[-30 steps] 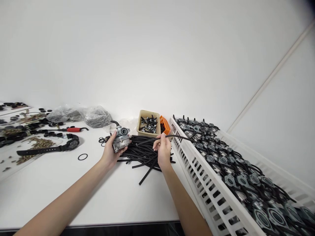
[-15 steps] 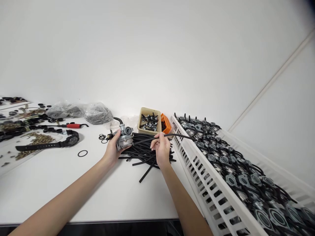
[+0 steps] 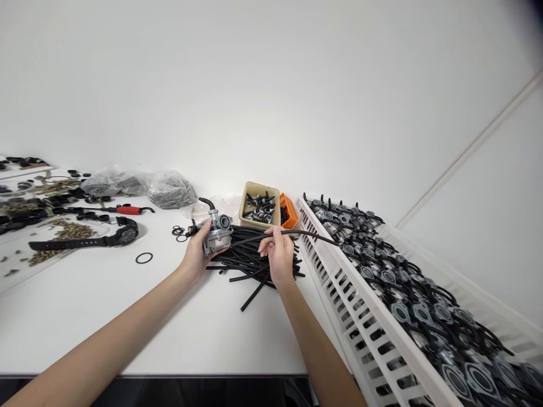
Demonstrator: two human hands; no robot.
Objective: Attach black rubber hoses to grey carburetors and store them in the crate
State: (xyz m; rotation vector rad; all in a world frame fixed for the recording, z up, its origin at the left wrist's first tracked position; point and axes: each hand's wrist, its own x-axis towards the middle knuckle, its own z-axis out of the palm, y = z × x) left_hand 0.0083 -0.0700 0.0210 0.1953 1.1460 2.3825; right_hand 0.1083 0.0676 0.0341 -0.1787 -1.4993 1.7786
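My left hand (image 3: 197,251) is closed around a silver carburetor (image 3: 218,240), which has a black cap and cable boot standing up from its top. Pinched in the fingers of my right hand (image 3: 279,257) is a black rubber hose (image 3: 307,232). One end of this hose reaches leftward to the carburetor's lower side; whether it is fitted there I cannot tell. Its other end sticks out over the rim of the white crate. Below both hands lies a pile of black hoses (image 3: 246,263) on the white table (image 3: 203,333).
A white slotted crate (image 3: 339,288) full of carburetors runs along the right. Behind the hoses stand a beige bin (image 3: 254,223) of small parts and an orange basket (image 3: 292,217). Leftward lie a black watch (image 3: 123,234), a red-handled tool (image 3: 128,210), O-rings (image 3: 144,258) and plastic bags (image 3: 169,189).
The view has shifted slightly, so the table items sit a little higher and further right. Both hands keep their holds on the carburetor and the hose, with hardly any movement.
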